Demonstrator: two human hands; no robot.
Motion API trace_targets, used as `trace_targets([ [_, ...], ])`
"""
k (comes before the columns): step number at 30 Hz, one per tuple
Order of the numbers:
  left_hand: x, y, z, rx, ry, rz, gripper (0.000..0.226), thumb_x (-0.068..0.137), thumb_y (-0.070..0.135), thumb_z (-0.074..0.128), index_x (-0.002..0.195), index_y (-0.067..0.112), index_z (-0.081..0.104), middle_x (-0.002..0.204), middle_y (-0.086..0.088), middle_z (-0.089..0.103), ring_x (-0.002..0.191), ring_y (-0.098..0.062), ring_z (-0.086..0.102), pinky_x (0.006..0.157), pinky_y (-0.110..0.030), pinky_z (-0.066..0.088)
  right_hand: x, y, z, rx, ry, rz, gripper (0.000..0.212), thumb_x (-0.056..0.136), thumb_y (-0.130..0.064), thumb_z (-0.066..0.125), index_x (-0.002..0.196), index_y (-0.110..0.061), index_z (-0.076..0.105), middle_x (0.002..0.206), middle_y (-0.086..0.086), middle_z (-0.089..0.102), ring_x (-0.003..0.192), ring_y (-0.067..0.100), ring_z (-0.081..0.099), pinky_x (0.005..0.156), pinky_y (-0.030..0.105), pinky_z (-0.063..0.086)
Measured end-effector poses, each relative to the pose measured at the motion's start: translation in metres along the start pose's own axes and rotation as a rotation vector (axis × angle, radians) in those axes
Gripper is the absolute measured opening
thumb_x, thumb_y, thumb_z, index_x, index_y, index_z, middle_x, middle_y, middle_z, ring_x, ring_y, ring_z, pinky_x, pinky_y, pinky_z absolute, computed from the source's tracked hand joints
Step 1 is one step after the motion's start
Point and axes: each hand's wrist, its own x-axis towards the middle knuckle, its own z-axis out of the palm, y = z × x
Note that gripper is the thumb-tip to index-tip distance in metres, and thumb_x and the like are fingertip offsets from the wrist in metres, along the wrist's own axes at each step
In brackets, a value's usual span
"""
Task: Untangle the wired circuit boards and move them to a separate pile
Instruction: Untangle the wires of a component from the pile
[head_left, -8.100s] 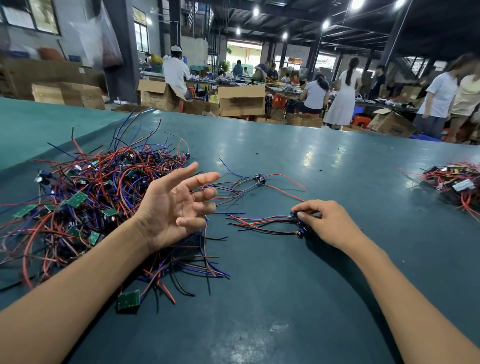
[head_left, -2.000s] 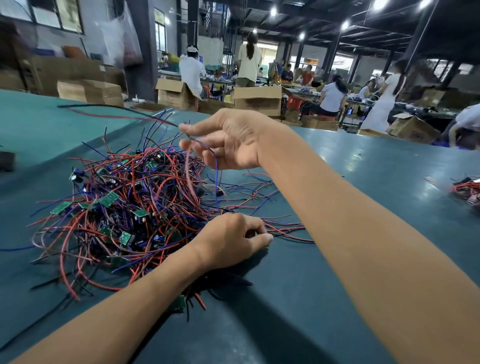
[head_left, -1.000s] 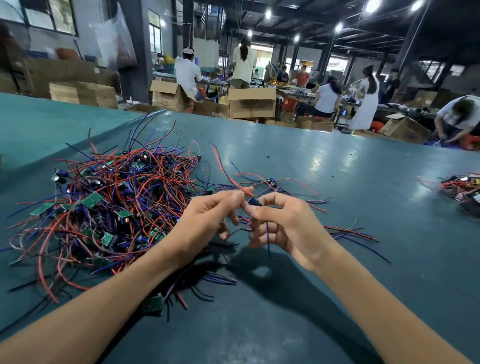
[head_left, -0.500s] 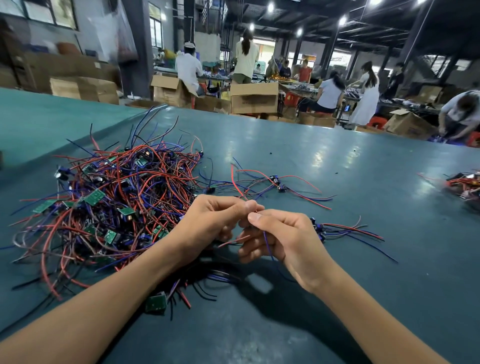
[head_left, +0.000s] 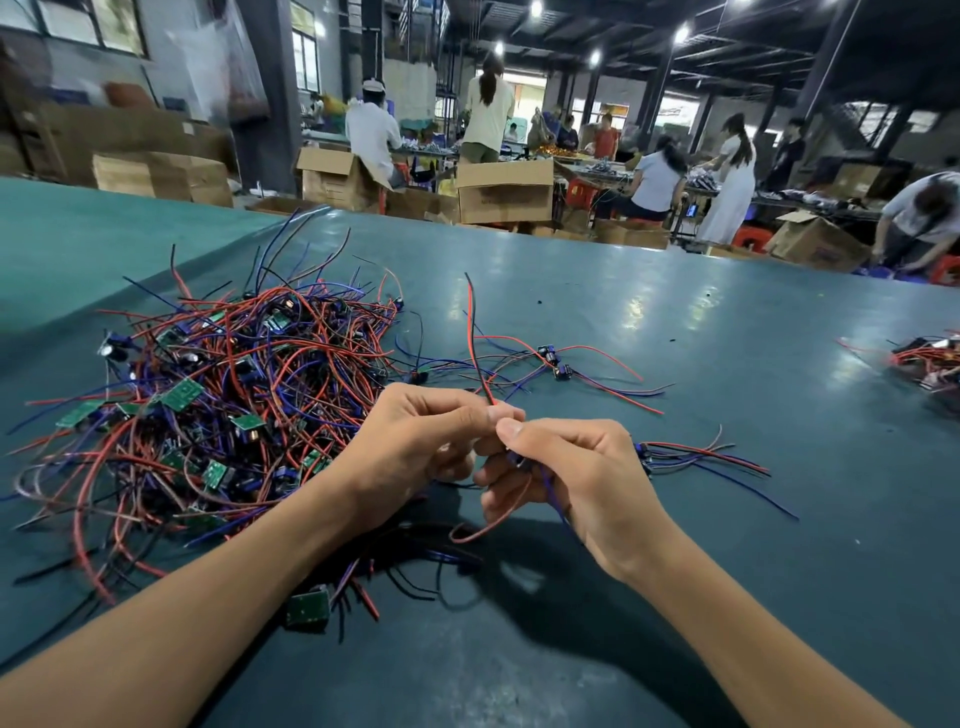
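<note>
On the table (head_left: 52, 338), the tangled pile (head_left: 223, 405) of wired circuit boards sits left. The left hand (head_left: 421, 441) pinches a red wire (head_left: 477, 338), fingertips meeting the right hand (head_left: 576, 467), which grips a small board (head_left: 516, 460); tugging hard could snap that lead or snag the freed boards (head_left: 556, 364) beyond

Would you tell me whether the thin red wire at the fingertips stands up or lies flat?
Standing up: the thin red wire rises from where the left hand and right hand meet, tip off the teal table.
</note>
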Motion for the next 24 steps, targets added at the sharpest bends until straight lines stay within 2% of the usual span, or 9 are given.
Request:
trace_targets([
  [3, -0.002, 0.002, 0.004, -0.025, 0.002, 0.016, 0.017, 0.085, 0.022, 0.076, 0.084, 0.006, 0.078, 0.055, 0.004, 0.049, 0.054, -0.020, 0.040, 0.065, -0.048, 0.015, -0.001, 0.000, 0.003, 0.003, 0.021, -0.006, 0.030, 0.086, -0.018, 0.065, 0.080, 0.011, 0.072, 0.073, 0.027, 0.068, 0.060, 0.039, 0.065, 0.059, 0.040, 0.056],
  [5, 0.000, 0.001, 0.005, -0.020, 0.089, 0.028, 0.018, 0.083, 0.023, 0.077, 0.086, 0.005, 0.079, 0.053, 0.001, 0.037, 0.058, -0.025, 0.025, 0.063, -0.041, 0.020, -0.003, -0.001, 0.005, -0.011, 0.023, -0.010, 0.028, 0.085, -0.017, 0.064, 0.079, 0.008, 0.074, 0.070, 0.027, 0.068, 0.056, 0.036, 0.065, 0.056, 0.037, 0.056],
  [7, 0.002, 0.000, 0.004, 0.007, 0.155, 0.076, 0.027, 0.078, 0.028, 0.080, 0.091, 0.004, 0.080, 0.053, 0.000, 0.031, 0.057, -0.025, 0.023, 0.057, -0.029, 0.027, -0.006, -0.002, 0.008, -0.029, 0.012, -0.016, 0.025, 0.085, -0.016, 0.062, 0.077, 0.003, 0.077, 0.068, 0.027, 0.068, 0.053, 0.034, 0.065, 0.054, 0.035, 0.055],
  [10, 0.003, 0.000, 0.003, 0.026, 0.201, 0.168, 0.024, 0.080, 0.024, 0.080, 0.094, 0.004, 0.080, 0.055, 0.006, 0.046, 0.045, -0.014, 0.034, 0.046, -0.021, 0.031, -0.009, -0.005, 0.010, -0.050, 0.011, -0.033, 0.026, 0.084, -0.015, 0.061, 0.075, 0.003, 0.076, 0.068, 0.028, 0.068, 0.051, 0.035, 0.064, 0.052, 0.035, 0.054],
  [14, 0.006, -0.003, -0.002, 0.053, 0.309, 0.230, 0.016, 0.084, 0.019, 0.076, 0.094, 0.008, 0.081, 0.064, 0.009, 0.059, 0.044, -0.012, 0.037, 0.046, -0.022, 0.031, -0.012, -0.006, 0.013, -0.068, 0.005, -0.054, 0.026, 0.084, -0.014, 0.060, 0.075, 0.002, 0.077, 0.068, 0.027, 0.068, 0.050, 0.035, 0.064, 0.052, 0.035, 0.054],
  [16, 0.008, -0.002, -0.003, 0.035, 0.342, 0.236, 0.015, 0.084, 0.019, 0.077, 0.092, 0.007, 0.081, 0.064, 0.007, 0.063, 0.042, -0.011, 0.037, 0.046, -0.022, 0.032, -0.015, -0.007, 0.014, -0.081, 0.004, -0.070, 0.026, 0.085, -0.015, 0.059, 0.075, 0.001, 0.077, 0.067, 0.026, 0.068, 0.050, 0.036, 0.064, 0.051, 0.035, 0.054],
  [18, 0.008, -0.001, -0.003, 0.010, 0.371, 0.232, 0.014, 0.083, 0.017, 0.078, 0.091, 0.006, 0.081, 0.075, -0.003, 0.072, 0.042, -0.010, 0.037, 0.045, -0.022, 0.032, -0.017, -0.008, 0.015, -0.086, -0.003, -0.077, 0.026, 0.086, -0.015, 0.059, 0.075, 0.000, 0.077, 0.067, 0.025, 0.068, 0.049, 0.036, 0.065, 0.050, 0.034, 0.053],
  [20, 0.008, 0.000, -0.003, -0.020, 0.404, 0.223, 0.010, 0.084, 0.014, 0.078, 0.090, 0.006, 0.081, 0.084, -0.010, 0.074, 0.042, -0.009, 0.037, 0.045, -0.022, 0.032, -0.019, -0.007, 0.016, -0.076, -0.012, -0.076, 0.026, 0.086, -0.015, 0.059, 0.075, 0.000, 0.077, 0.066, 0.025, 0.068, 0.048, 0.035, 0.065, 0.049, 0.034, 0.053],
  [24, 0.009, 0.002, -0.003, -0.077, 0.447, 0.199, 0.011, 0.086, 0.009, 0.074, 0.094, 0.003, 0.080, 0.069, -0.005, 0.061, 0.048, -0.010, 0.031, 0.042, -0.022, 0.033, -0.021, -0.007, 0.019, -0.059, -0.008, -0.072, 0.026, 0.084, -0.014, 0.059, 0.074, 0.001, 0.077, 0.064, 0.025, 0.068, 0.047, 0.034, 0.064, 0.048, 0.034, 0.053],
])
